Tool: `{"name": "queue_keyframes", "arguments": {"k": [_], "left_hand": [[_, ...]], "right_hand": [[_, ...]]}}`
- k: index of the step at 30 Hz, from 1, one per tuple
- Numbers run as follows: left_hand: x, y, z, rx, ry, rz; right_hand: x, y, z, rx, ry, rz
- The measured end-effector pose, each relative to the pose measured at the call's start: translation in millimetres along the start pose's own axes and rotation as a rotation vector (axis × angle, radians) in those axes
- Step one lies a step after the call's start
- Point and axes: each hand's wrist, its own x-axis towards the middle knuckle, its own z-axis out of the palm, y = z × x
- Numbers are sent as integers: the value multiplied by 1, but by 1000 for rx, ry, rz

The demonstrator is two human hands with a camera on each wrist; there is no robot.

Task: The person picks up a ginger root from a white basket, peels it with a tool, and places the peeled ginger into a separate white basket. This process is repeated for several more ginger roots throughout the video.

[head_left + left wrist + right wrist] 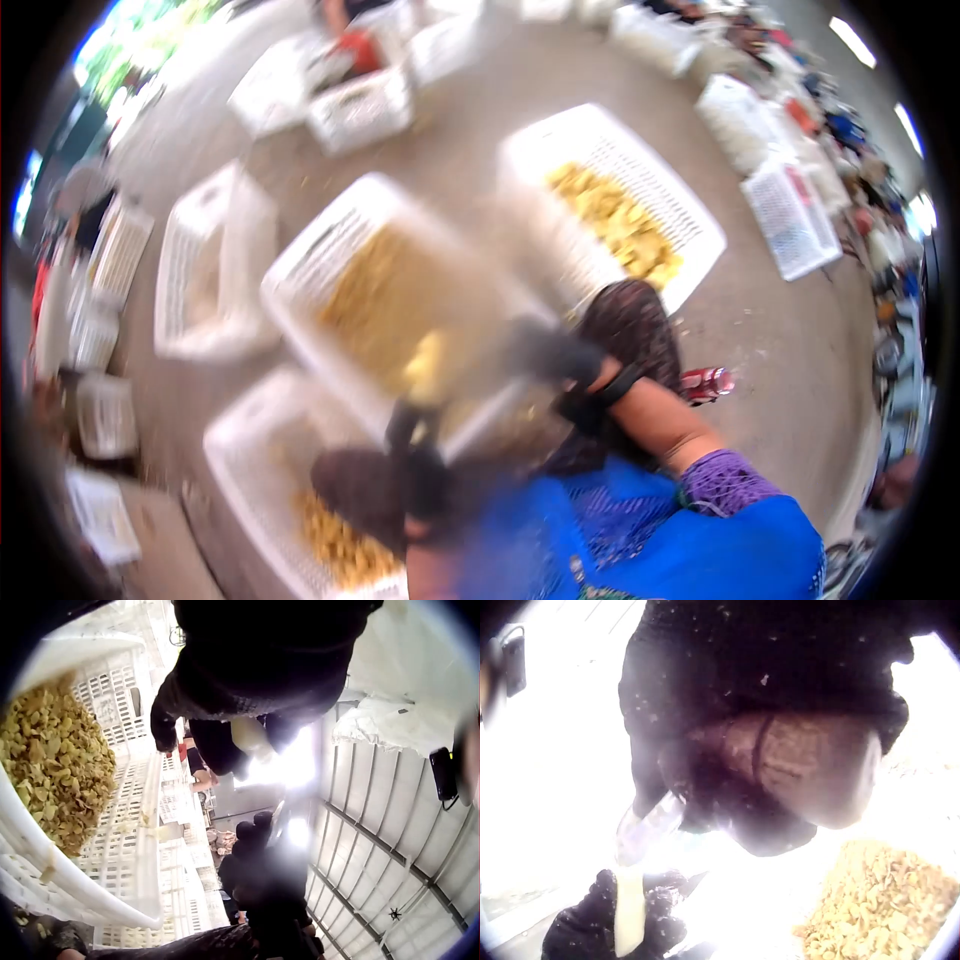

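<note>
My gloved left hand [415, 455] holds a pale yellow peeled piece [426, 366] upright over the near edge of a white crate [290, 265] heaped with brownish peelings. The same piece shows between the dark fingers in the left wrist view. In my gloved right hand [548, 352], blurred in the head view, is a knife [802, 761] with a thick brown handle. The fingers wrap round that handle. Its shiny blade [654, 825] sticks out toward the top of the pale piece [629, 915]. What kind of vegetable the piece is, I cannot tell.
At right a white crate [690, 205] contains yellow pieces [615, 225]. Another crate [235, 440], lower left, contains yellow-brown pieces [340, 545]. A red-labelled bottle [707, 384] lies beside my right knee. More crates stand left and behind, one near another person [345, 12].
</note>
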Motion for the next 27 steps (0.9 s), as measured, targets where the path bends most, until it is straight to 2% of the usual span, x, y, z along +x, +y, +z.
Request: {"name": "queue_keyframes", "arguments": {"k": [1,2,3,4,6,7,9,10,12,13,15,16,18,20,22,24,25,27], "left_hand": [[3,-1,-1,-209,-68,-169],[3,-2,-1,-402,-114,-332],[1,-6,0,-570,-132,-476],[4,-7,6,-698,-145,-581],[7,-8,16,-870,-159,-690],[11,-9,17,-876,-175,-673],[18,2,15,-412,-380,-307],[20,8,13,-412,-382,-300],[23,17,13,-417,-389,-364],[24,16,11,-416,-393,-359],[25,11,6,-552,-525,-537],[25,12,7,-548,-529,-533],[25,15,10,-769,-472,-768],[16,6,16,-756,-464,-770],[12,-4,21,-748,-453,-772],[16,1,22,-713,-292,-811],[21,1,19,-711,-294,-811],[34,0,12,-505,-329,-487]], "right_hand": [[20,-46,-12,819,170,424],[28,-65,-25,766,283,286],[19,-86,-47,944,298,353],[28,-20,-5,793,319,492],[23,-43,-33,1295,268,415],[24,-45,-37,1290,289,403],[26,-47,-36,1160,267,352],[30,-47,-30,1160,273,347],[36,-45,-15,957,232,511],[33,-41,-11,913,162,366],[37,-37,-1,1003,139,365],[39,-35,1,1092,114,364],[40,-41,-2,1063,141,382],[41,-45,-3,1036,169,400],[41,-47,-4,998,212,514],[42,-50,-8,991,258,500],[42,-51,-11,981,296,490],[37,-54,-18,959,339,479]]}}
